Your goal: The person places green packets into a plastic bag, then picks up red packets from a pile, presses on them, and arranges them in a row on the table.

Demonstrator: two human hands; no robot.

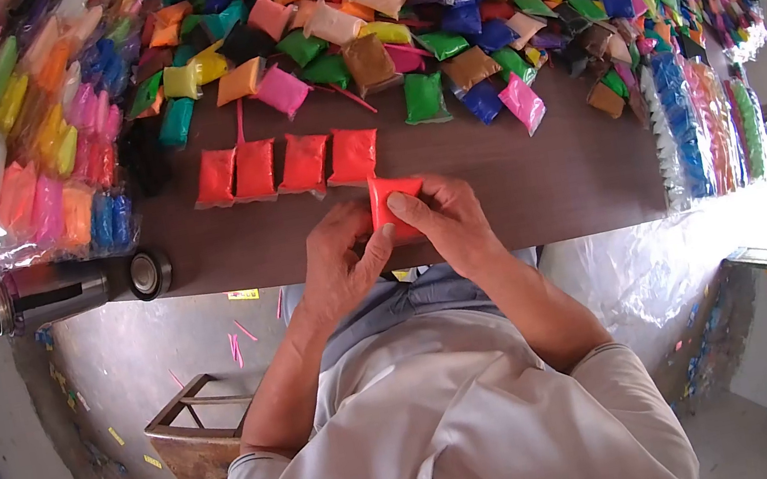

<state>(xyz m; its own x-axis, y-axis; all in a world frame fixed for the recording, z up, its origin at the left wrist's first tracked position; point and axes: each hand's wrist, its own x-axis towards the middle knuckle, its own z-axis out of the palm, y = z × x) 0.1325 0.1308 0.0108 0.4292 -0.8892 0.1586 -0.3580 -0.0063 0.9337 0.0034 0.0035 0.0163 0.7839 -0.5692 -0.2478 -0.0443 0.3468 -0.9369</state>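
Observation:
Both hands hold one red packet (394, 199) between them, above the table's front edge. My left hand (342, 248) grips its left side, with the thumb on the packet's lower left. On the right side, my right hand (449, 220) has its thumb pressed on the packet's face and its fingers behind. Just beyond the hands, a row of several red packets lies on the brown table (556, 180); the rightmost one (352, 154) is nearest to the held packet.
A heap of coloured packets (458, 19) covers the table's far side. Bagged packets (40, 185) lie at the left, beside a metal flask (53, 293) and a round lid (149, 273). Stacked packets (704, 125) stand at the right. A wooden stool (197, 443) is below left.

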